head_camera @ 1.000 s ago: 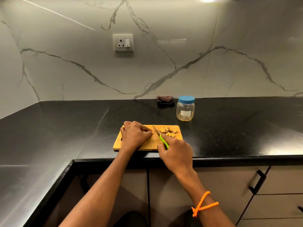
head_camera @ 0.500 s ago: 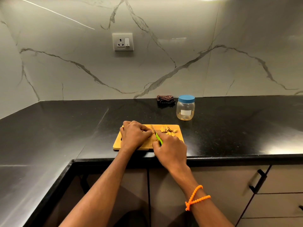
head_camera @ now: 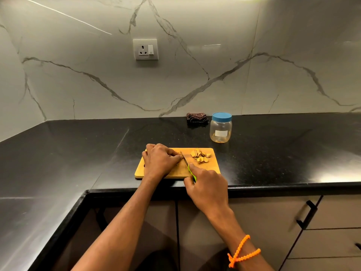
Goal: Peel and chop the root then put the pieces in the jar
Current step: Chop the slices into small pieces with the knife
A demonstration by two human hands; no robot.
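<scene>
I'm seeing pale yellow root slices (head_camera: 200,156) lying on the cutting board (head_camera: 213,167); my left hand (head_camera: 160,160) is curling over the uncut root, my right hand (head_camera: 207,187) gripping the knife (head_camera: 185,162).

white label on the jar (head_camera: 221,127) — blank or too blurred to read, no other legible text

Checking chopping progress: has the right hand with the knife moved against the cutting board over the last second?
Yes. The right hand has shifted left along the cutting board, taking the knife away from the slices.
</scene>
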